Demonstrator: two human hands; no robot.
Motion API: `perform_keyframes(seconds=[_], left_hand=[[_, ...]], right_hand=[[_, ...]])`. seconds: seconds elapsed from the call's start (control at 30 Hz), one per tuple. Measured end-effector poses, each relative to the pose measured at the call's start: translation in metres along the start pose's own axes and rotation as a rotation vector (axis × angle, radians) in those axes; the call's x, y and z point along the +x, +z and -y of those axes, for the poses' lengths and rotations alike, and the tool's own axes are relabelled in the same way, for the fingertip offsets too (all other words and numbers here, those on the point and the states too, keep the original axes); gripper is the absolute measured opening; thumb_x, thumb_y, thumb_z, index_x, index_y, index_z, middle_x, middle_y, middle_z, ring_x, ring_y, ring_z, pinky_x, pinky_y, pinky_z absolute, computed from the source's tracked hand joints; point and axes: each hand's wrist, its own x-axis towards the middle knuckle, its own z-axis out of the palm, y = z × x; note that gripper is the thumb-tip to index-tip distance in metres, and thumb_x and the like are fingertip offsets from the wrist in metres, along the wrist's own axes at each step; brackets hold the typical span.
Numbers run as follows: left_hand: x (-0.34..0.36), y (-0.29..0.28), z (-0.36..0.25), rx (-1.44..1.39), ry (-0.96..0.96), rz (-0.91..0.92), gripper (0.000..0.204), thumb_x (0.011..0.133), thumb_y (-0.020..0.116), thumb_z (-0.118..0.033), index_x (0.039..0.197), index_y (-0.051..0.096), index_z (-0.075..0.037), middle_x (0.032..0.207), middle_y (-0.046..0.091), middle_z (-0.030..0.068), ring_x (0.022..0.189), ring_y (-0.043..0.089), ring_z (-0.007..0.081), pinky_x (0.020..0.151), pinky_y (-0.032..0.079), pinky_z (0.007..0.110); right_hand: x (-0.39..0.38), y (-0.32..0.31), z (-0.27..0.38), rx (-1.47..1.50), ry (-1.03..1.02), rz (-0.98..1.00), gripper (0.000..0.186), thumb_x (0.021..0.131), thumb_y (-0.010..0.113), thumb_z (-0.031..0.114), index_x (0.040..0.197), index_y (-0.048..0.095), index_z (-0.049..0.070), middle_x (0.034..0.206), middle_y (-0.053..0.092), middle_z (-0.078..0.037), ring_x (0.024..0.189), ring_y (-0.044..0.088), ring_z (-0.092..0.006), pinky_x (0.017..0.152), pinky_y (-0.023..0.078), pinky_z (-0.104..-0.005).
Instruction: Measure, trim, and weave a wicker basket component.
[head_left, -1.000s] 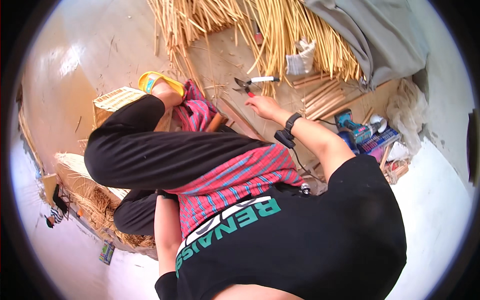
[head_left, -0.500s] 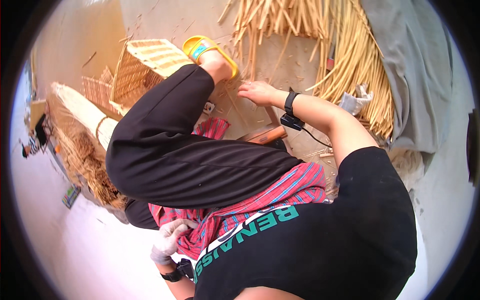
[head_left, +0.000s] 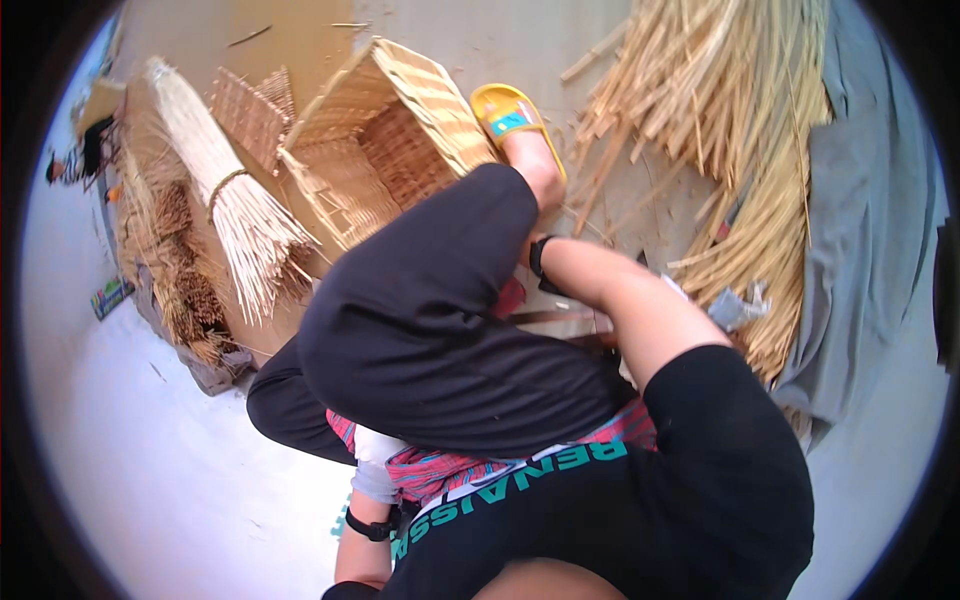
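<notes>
My left hand [head_left: 378, 447], in a pale glove, reaches in beside the red plaid cloth [head_left: 440, 470] at my lap, under my thigh. Its fingers are hidden there. My right arm [head_left: 610, 280] stretches forward beside my bent knee, a black band [head_left: 538, 258] at the wrist. Behind the black trouser leg [head_left: 430, 290] the right hand is almost wholly out of sight, so what it touches cannot be seen. Just beyond the knee a woven basket [head_left: 432, 95] lies on its side, its opening toward me. A yellow slipper [head_left: 508, 112] is on my foot, next to the basket.
Loose flat strips [head_left: 690, 110] lie spread at the far right, beside a grey cloth [head_left: 860, 230]. A tied bundle of pale sticks [head_left: 225, 185] and a woven piece [head_left: 250, 120] lie at the left. Darker bundled stalks [head_left: 180, 280] stand farther left.
My right hand has gone from the open floor near the slipper to behind my leg. The left hand has slid farther under the thigh. The view has shifted, showing more of the basket.
</notes>
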Motion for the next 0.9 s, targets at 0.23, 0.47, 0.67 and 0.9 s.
perform_keyframes(seconds=[0.23, 0.47, 0.67, 0.9], left_hand=[[0.058, 0.017, 0.008, 0.062, 0.428, -0.339, 0.06, 0.081, 0.072, -0.03, 0.135, 0.057, -0.01, 0.116, 0.066, 0.0206, 0.104, 0.066, 0.0345, 0.088, 0.053, 0.041], [0.131, -0.03, 0.005, -0.155, 0.414, -0.065, 0.036, 0.094, 0.056, -0.035, 0.122, 0.057, -0.011, 0.103, 0.065, 0.0181, 0.097, 0.063, 0.0372, 0.084, 0.051, 0.044], [0.164, 0.105, -0.015, -0.142, 0.609, 0.004, 0.032, 0.095, 0.046, -0.022, 0.123, 0.06, -0.015, 0.104, 0.067, 0.0156, 0.103, 0.064, 0.0363, 0.088, 0.052, 0.044], [0.148, 0.046, -0.042, -0.519, 0.423, -0.412, 0.02, 0.099, 0.053, -0.025, 0.109, 0.066, -0.014, 0.099, 0.069, 0.0118, 0.09, 0.067, 0.0301, 0.081, 0.053, 0.04]], right_hand=[[-0.059, -0.002, -0.004, 0.111, 0.266, 0.22, 0.042, 0.094, 0.056, 0.018, 0.133, 0.052, 0.004, 0.134, 0.056, -0.013, 0.126, 0.052, -0.0235, 0.101, 0.045, -0.0381], [-0.173, -0.117, 0.007, 0.077, 0.655, 0.131, 0.042, 0.094, 0.058, 0.021, 0.132, 0.054, 0.004, 0.128, 0.059, -0.012, 0.121, 0.055, -0.0216, 0.096, 0.048, -0.036], [-0.172, -0.313, 0.148, 0.211, 0.88, -0.639, 0.042, 0.098, 0.057, 0.039, 0.124, 0.059, 0.006, 0.105, 0.066, -0.003, 0.085, 0.058, -0.0077, 0.068, 0.042, -0.0209], [-0.015, -0.331, 0.377, -0.146, 0.421, -0.547, 0.047, 0.099, 0.057, 0.037, 0.132, 0.058, 0.004, 0.106, 0.068, -0.006, 0.086, 0.057, -0.0063, 0.071, 0.042, -0.0215]])
